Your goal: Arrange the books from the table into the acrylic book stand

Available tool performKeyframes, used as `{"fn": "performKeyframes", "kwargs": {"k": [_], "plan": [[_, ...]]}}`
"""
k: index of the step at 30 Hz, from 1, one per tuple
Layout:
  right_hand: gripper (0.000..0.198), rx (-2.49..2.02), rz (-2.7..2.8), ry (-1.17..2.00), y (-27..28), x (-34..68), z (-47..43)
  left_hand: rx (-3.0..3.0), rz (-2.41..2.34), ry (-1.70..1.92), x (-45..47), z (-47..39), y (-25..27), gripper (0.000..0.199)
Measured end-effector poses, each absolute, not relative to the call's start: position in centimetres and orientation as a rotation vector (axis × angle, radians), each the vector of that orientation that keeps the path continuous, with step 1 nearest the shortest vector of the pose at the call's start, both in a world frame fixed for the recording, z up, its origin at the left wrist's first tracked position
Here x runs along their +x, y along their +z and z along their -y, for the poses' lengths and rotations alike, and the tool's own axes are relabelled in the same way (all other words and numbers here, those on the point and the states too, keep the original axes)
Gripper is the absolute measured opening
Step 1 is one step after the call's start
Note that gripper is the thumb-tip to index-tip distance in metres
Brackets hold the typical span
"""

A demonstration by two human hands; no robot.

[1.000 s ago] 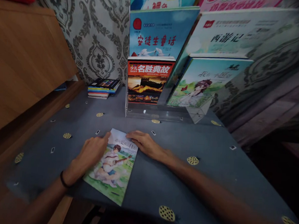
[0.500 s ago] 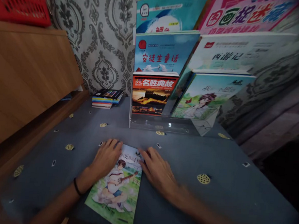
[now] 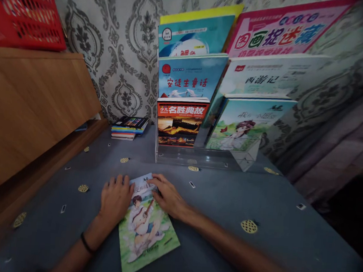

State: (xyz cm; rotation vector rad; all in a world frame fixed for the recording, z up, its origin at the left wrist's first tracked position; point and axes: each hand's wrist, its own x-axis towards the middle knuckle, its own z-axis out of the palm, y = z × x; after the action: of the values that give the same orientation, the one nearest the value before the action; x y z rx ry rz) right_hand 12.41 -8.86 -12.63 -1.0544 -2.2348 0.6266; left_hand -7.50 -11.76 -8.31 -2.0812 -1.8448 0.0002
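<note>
A thin book (image 3: 146,233) lies face up on the table, its cover showing a seated figure with a guitar on grass. My left hand (image 3: 115,195) is at its upper left edge, thumb on the cover and the other fingers beside it. At the upper right corner, my right hand (image 3: 166,195) grips the book with its fingers over the edge. Between them the two hands hold the book at a slight tilt to the table. Part of the cover title is hidden by my fingers.
Behind the book stands a clear acrylic rack (image 3: 183,157) with several upright books in tiers. A small stack of books (image 3: 129,128) sits at the back left. A wooden cabinet (image 3: 37,109) with a red basket (image 3: 25,17) on top borders the left side.
Both hands have turned the book counterclockwise, its lower end swinging right. My left hand has shifted left, and my right hand has moved in to the top corner. The view has tilted up slightly.
</note>
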Motion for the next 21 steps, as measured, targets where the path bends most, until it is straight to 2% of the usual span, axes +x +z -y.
{"fn": "performKeyframes", "kwargs": {"k": [12,21], "plan": [[0.043,-0.901,2.442,0.518,-12.5,11.4,6.5,-2.117,1.833,0.027,-7.9,11.8,-8.4,0.033],[0.047,-0.879,2.504,0.608,-11.3,15.5,11.9,-2.163,1.795,0.025,-8.2,11.8,-8.3,0.034]]}}
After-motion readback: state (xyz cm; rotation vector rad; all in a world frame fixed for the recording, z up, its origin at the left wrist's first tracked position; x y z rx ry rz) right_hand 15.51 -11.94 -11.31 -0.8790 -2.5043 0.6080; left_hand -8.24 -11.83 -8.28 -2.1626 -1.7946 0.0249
